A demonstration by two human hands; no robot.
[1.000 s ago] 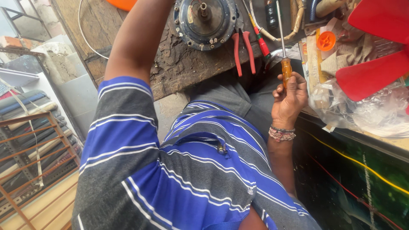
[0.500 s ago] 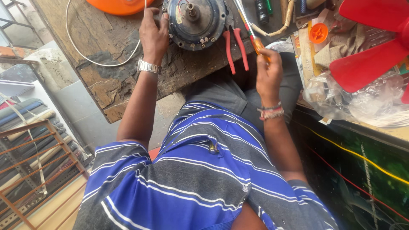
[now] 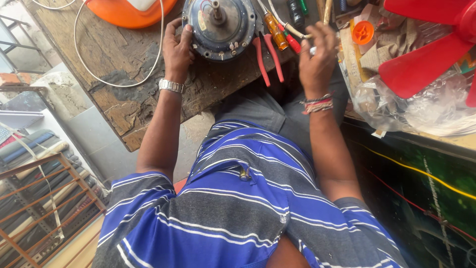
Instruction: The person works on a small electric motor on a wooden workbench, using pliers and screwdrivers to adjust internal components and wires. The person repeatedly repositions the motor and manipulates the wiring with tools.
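My left hand (image 3: pixel 177 49) grips the left rim of a round dark fan motor (image 3: pixel 220 27) that lies on a worn wooden bench (image 3: pixel 124 94) with its shaft pointing up. My right hand (image 3: pixel 317 57) hovers at the bench's right edge with curled, blurred fingers. Their tips are at a thin pale cable (image 3: pixel 290 26), and I cannot tell whether they hold anything. An amber-handled screwdriver (image 3: pixel 274 30) lies just left of that hand, beside red-handled pliers (image 3: pixel 267 57).
An orange fan housing (image 3: pixel 126 12) with a white cord (image 3: pixel 119 82) sits at the back left. Red fan blades (image 3: pixel 421 54) and a clear plastic bag (image 3: pixel 421 109) lie on the right. A metal rack (image 3: pixel 44 208) stands low on the left.
The view has shifted, so the bench looks nearer. My left hand has closed on the motor's rim. My right hand has moved right, and the amber screwdriver it held now lies beside it.
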